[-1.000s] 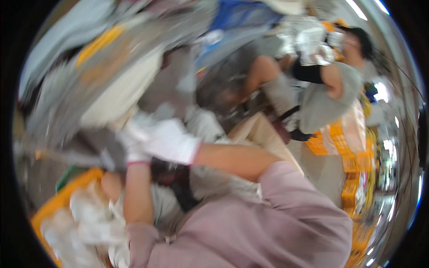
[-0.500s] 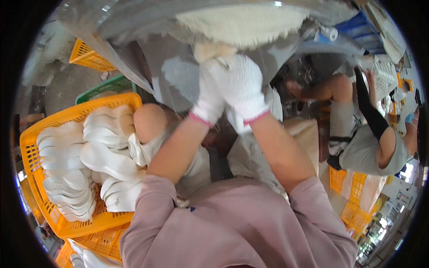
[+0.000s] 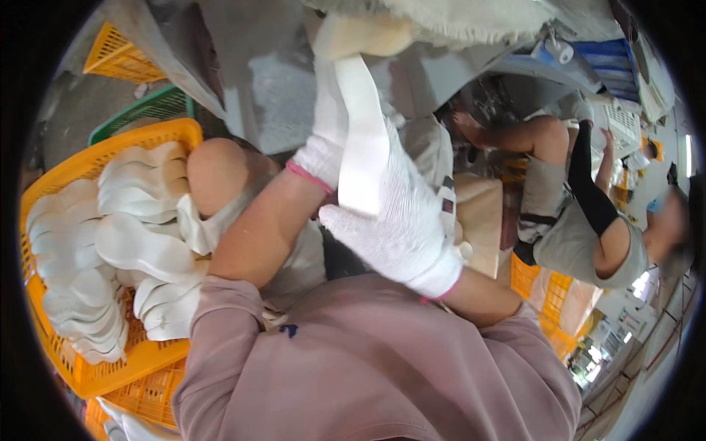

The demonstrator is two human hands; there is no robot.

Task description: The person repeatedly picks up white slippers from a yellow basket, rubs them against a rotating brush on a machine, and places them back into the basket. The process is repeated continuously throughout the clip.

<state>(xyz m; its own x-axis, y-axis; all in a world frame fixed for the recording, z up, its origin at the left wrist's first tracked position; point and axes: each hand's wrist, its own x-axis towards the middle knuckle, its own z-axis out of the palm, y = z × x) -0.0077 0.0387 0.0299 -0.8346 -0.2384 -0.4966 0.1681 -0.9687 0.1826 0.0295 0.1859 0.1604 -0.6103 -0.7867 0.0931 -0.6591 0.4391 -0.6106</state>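
A white, foot-shaped shoe sole (image 3: pixel 364 151) stands tilted in front of me, its narrower end pointing away. My right hand (image 3: pixel 412 228), in a white knit glove with a pink cuff, is closed on its near end, thumb at the lower left edge. My left hand (image 3: pixel 329 110), gloved alike, is beside the sole's left edge, with its fingers mostly hidden. At the sole's far tip sits a rounded tan thing (image 3: pixel 364 37), which I cannot make out. Just beyond hangs a frayed, cream cloth-like mass (image 3: pixel 478 22) on the machine.
An orange basket (image 3: pixel 121 378) with stacked white soles (image 3: pixel 140 246) is at my left. A green basket (image 3: pixel 173 103) and another orange one (image 3: pixel 121 59) stand behind it. A grey metal housing (image 3: pixel 272 88) lies ahead. To the right sits a co-worker (image 3: pixel 588 220), near orange crates (image 3: pixel 526 275).
My hands, earlier together by the cream mass, have come apart. The right hand has drawn nearer and turned, and the sole now shows. The view has shifted somewhat.
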